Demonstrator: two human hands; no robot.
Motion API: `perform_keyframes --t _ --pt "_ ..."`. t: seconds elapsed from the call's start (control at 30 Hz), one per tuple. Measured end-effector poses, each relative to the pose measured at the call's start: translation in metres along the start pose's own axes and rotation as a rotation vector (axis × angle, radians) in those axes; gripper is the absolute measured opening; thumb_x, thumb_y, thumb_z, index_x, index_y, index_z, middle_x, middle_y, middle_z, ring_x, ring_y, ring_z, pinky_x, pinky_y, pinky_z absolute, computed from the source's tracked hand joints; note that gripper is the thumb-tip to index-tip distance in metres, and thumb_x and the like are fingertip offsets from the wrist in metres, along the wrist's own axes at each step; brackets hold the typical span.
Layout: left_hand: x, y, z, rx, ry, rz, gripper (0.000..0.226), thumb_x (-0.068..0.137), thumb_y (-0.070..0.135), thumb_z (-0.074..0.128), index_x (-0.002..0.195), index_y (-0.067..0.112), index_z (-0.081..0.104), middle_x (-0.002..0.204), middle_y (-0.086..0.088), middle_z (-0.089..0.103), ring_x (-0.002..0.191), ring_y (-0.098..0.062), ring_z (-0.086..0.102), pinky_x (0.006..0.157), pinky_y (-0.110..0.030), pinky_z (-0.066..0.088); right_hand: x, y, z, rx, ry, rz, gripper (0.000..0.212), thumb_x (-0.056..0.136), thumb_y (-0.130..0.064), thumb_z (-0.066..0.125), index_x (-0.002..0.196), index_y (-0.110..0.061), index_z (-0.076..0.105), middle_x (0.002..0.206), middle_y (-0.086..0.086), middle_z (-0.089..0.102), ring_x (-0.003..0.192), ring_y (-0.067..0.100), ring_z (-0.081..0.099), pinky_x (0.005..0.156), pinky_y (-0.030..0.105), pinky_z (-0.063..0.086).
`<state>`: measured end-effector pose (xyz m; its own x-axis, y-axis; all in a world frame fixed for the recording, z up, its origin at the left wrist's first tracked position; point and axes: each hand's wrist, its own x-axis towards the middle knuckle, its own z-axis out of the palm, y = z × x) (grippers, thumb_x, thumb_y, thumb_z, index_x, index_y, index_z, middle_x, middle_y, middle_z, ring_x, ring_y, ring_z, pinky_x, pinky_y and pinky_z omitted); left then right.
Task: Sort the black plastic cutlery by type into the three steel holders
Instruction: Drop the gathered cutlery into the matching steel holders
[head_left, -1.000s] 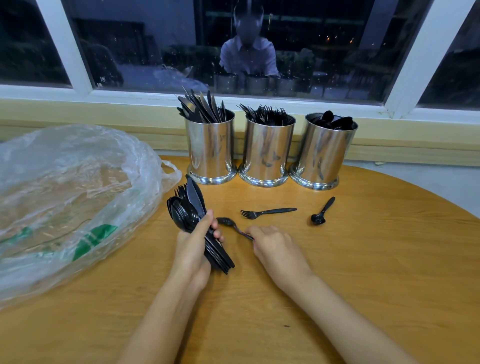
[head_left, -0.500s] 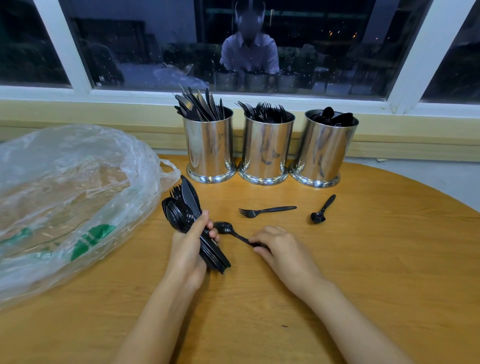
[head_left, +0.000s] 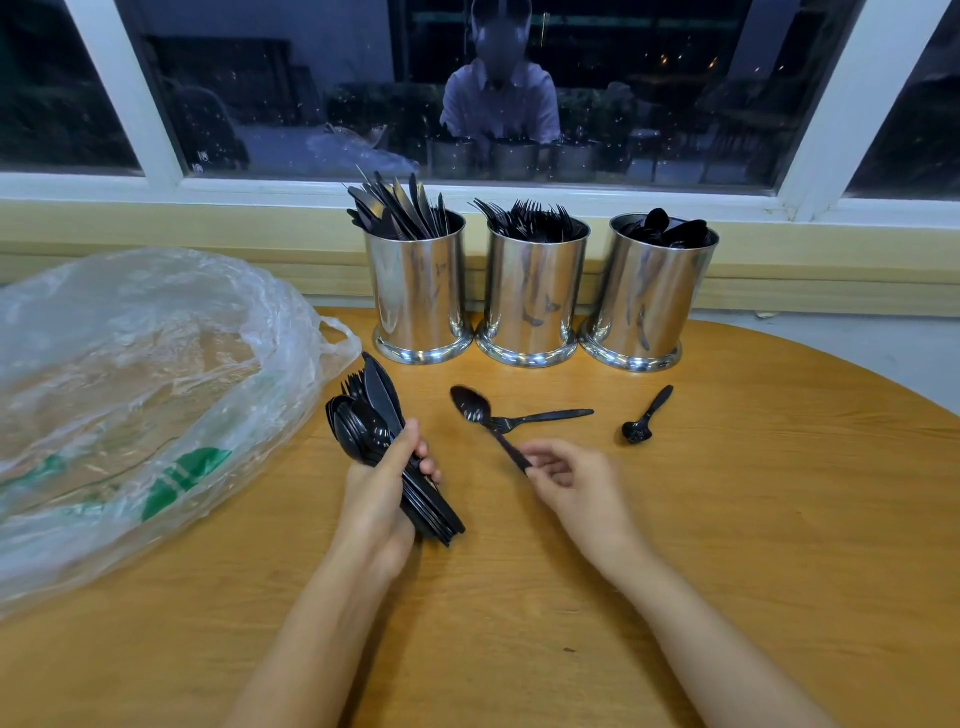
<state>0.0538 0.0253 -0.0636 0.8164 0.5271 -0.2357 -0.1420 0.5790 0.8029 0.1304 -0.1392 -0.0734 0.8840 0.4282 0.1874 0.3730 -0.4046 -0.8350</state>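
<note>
My left hand (head_left: 382, 493) grips a mixed bundle of black cutlery (head_left: 371, 421), with spoons, a knife and fork tines fanning out above the fist. My right hand (head_left: 569, 480) pinches the handle end of a single black spoon (head_left: 475, 408), its bowl pointing up and to the left. That spoon crosses over a black fork (head_left: 545, 417) lying on the table. Another black spoon (head_left: 644, 418) lies further right. Three steel holders stand at the back: the left holder (head_left: 418, 291) has knives, the middle holder (head_left: 532, 296) forks, the right holder (head_left: 649, 299) spoons.
A large crumpled clear plastic bag (head_left: 130, 389) with green print covers the left part of the round wooden table (head_left: 727, 519). Behind the holders run a yellowish sill and a dark window (head_left: 311, 93) showing a person's reflection.
My right hand has drawn the single spoon away from the bundle and carried it up and to the right, over the lying fork. The left hand keeps hold of the bundle.
</note>
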Motion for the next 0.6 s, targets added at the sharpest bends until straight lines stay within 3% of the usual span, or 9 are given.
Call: perform_keyframes --t 0.1,0.17,0.3,0.4,0.5,0.6 --pt "-0.001 -0.002 0.002 0.015 -0.019 0.003 0.021 0.084 0.032 0.067 0.091 0.014 0.059 0.066 0.004 0.053 0.056 -0.007 0.049 0.066 -0.028 0.046 -0.004 -0.018 -0.003 0.460 0.032 0.169 0.024 0.085 -0.005 0.070 0.094 -0.027 0.072 0.087 -0.005 0.069 0.078 -0.002 0.063 0.071 0.014 0.052" --pt "-0.002 -0.004 0.006 0.018 -0.030 0.009 0.029 0.079 0.037 0.066 0.093 0.012 0.061 0.065 0.004 0.052 0.055 -0.007 0.048 0.065 -0.027 0.046 -0.009 -0.030 0.002 0.576 -0.004 0.185 0.021 0.083 -0.005 0.072 0.096 -0.022 0.074 0.088 0.003 0.070 0.079 0.002 0.063 0.072 0.015 0.052" --pt "-0.004 -0.008 0.007 0.086 -0.055 0.012 0.035 0.076 0.044 0.063 0.083 0.010 0.060 0.062 0.003 0.049 0.053 -0.008 0.047 0.059 -0.028 0.049 -0.018 -0.040 0.024 0.608 -0.026 0.186 0.013 0.081 -0.003 0.074 0.090 -0.011 0.073 0.078 -0.003 0.071 0.073 0.003 0.065 0.069 0.016 0.052" --pt "-0.005 -0.006 0.006 0.140 -0.039 0.010 0.038 0.072 0.048 0.066 0.076 0.011 0.056 0.059 0.002 0.045 0.055 -0.010 0.050 0.064 -0.033 0.052 -0.018 -0.038 0.034 0.584 -0.029 0.161 0.012 0.079 -0.001 0.075 0.084 -0.012 0.072 0.072 -0.005 0.071 0.068 0.001 0.065 0.065 0.015 0.051" --pt "-0.004 -0.002 0.007 0.105 -0.030 0.034 0.029 0.069 0.038 0.073 0.081 0.016 0.058 0.061 0.005 0.048 0.053 -0.004 0.051 0.060 -0.025 0.050 -0.020 -0.036 0.039 0.513 -0.074 0.100 0.015 0.080 0.000 0.075 0.079 -0.016 0.073 0.069 -0.009 0.071 0.065 -0.001 0.062 0.064 0.014 0.050" --pt "-0.004 -0.002 0.008 0.047 -0.041 0.007 0.020 0.080 0.019 0.072 0.097 0.016 0.062 0.064 0.004 0.054 0.054 -0.005 0.053 0.054 -0.023 0.051 -0.020 -0.034 0.038 0.432 -0.119 -0.007 0.019 0.080 -0.002 0.075 0.081 -0.021 0.075 0.080 -0.006 0.073 0.070 0.001 0.064 0.071 0.016 0.051"
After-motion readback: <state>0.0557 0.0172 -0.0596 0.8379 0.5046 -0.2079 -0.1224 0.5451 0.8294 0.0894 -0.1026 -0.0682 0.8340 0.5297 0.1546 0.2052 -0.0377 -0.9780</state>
